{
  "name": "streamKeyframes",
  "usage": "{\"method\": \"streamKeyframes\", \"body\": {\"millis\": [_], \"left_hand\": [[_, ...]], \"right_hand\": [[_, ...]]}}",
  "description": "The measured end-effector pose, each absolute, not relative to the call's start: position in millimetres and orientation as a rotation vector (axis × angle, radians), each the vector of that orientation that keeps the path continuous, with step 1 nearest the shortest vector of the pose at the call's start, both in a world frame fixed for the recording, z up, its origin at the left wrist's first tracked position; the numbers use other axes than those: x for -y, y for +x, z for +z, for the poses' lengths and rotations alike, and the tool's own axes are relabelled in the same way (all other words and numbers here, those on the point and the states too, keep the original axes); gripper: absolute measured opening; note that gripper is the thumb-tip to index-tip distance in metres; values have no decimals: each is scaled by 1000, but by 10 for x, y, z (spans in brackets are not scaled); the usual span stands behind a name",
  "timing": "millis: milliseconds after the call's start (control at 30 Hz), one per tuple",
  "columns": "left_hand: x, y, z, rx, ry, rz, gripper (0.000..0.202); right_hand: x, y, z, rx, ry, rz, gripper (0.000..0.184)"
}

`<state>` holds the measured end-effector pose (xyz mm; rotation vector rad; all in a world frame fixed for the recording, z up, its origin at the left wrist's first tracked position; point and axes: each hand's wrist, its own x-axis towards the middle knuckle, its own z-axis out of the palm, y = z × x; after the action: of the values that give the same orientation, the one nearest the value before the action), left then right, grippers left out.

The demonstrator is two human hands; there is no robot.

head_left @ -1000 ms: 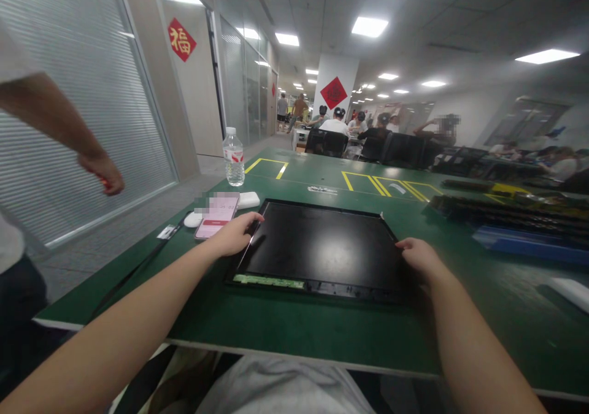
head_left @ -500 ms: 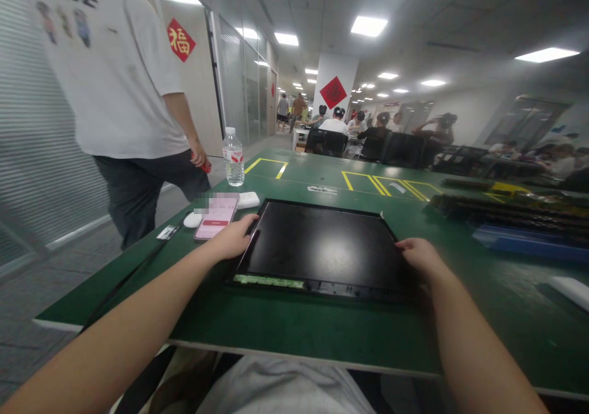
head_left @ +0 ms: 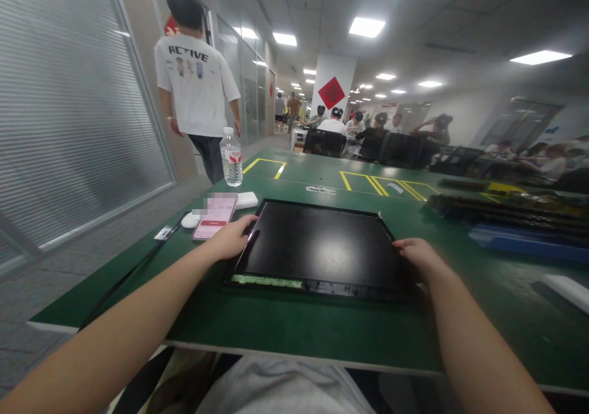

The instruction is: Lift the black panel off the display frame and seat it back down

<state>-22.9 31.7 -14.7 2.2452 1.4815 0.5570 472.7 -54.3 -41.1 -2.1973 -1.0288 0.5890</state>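
A black display panel (head_left: 317, 242) lies on the green table (head_left: 294, 328) in front of me, screen side up. A strip of green circuit board (head_left: 267, 281) runs along its near edge, on the left part. My left hand (head_left: 234, 236) grips the panel's left side, thumb on the frame and the other fingers hidden beneath or behind it. On the opposite side, my right hand (head_left: 421, 256) holds the right edge, its thumb and fingertips at the frame. Just beyond my left hand lies a phone (head_left: 215, 218) with a lit pinkish screen.
A water bottle (head_left: 231, 157) stands behind the phone, near a white box-like object (head_left: 246, 200) and a round white object (head_left: 191, 219) with a black strap. At the right lie a blue tray (head_left: 524, 242) and dark stacked parts (head_left: 488, 214). A person (head_left: 196, 89) walks at the left.
The person in the white shirt has walked farther away along the aisle. Both my hands stay on the display panel, which has not visibly moved on the table.
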Motion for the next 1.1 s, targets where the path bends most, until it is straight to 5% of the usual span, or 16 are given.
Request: {"method": "streamKeyframes", "body": {"millis": [400,1100], "left_hand": [[-333,-237,-162,-1424,2172,648,60],[-244,-18,1,-1146,954,1074,47]], "right_hand": [[510,4776,-524,1098,-2202,544,40],[559,4646,-362,1076,-2287,413,37]]}}
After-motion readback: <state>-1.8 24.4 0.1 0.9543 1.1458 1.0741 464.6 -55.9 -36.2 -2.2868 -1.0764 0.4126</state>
